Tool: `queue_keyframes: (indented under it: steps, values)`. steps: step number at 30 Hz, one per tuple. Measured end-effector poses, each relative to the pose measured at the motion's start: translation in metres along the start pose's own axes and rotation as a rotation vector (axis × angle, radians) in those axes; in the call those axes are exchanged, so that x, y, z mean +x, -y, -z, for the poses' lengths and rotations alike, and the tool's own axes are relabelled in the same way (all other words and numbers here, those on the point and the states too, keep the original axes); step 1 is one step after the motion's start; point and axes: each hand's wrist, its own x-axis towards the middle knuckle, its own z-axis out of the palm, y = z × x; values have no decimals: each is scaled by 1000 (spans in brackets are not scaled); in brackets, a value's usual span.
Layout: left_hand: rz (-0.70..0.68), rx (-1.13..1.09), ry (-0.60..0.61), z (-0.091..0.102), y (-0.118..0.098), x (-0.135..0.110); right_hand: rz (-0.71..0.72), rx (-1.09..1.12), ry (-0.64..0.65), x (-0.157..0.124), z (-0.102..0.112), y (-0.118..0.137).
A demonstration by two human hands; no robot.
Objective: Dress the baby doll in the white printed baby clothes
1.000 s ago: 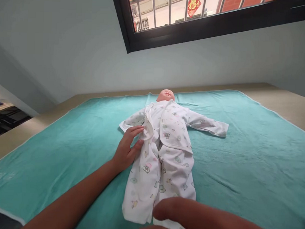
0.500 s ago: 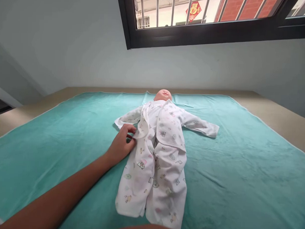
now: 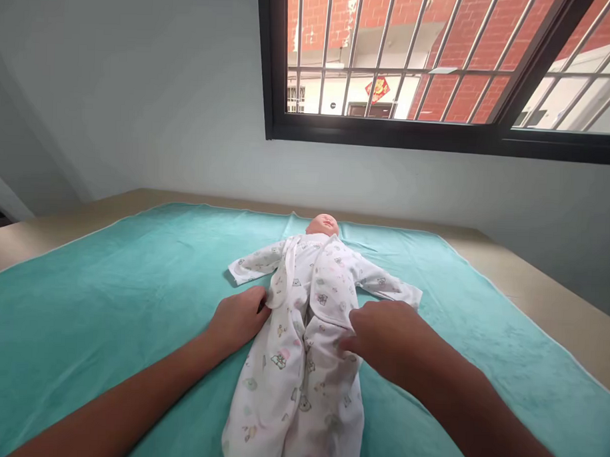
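Note:
A baby doll (image 3: 322, 224) lies on its back on a teal towel (image 3: 107, 295), dressed in a white printed romper (image 3: 300, 361) whose front flaps hang partly undone. My left hand (image 3: 238, 317) rests at the doll's left side, fingers curled on the loose edge of the left flap. At the doll's waist on the other side, my right hand (image 3: 384, 334) has its fingertips pinched on the lower edge of the right flap. Both sleeves of the romper lie spread out to the sides.
The towel covers a beige bed or platform (image 3: 528, 283) against a pale wall. A black-framed barred window (image 3: 441, 66) sits above the doll's head. The platform's edge drops off at the far left.
My right hand has come up from the bottom of the view to the doll's waist. The left hand has closed on the flap edge. The camera has tilted up, showing more window.

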Motion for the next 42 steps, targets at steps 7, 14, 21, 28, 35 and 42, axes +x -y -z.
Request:
queue_keyframes:
  steps: [7, 14, 21, 28, 35, 42]
  values:
    - [-162, -146, -190, 7, 3, -9, -33, -66, 152, -10, -25, -11]
    - [-595, -246, -180, 14, 3, -10, -19, -102, 45, -12, -39, -23]
    - [-383, -845, 162, 26, 2, -10, 105, -18, -70, -12, -43, -20]
    - [-17, -878, -151, 33, -21, 52, 100, 28, -79, -12, -43, -20]
    - [36, -595, -150, 34, -51, 121, 85, 40, -87, -11, -43, -21]
    - [-75, -659, -82, 50, -98, 139, 72, 52, -106, -9, -45, -24]
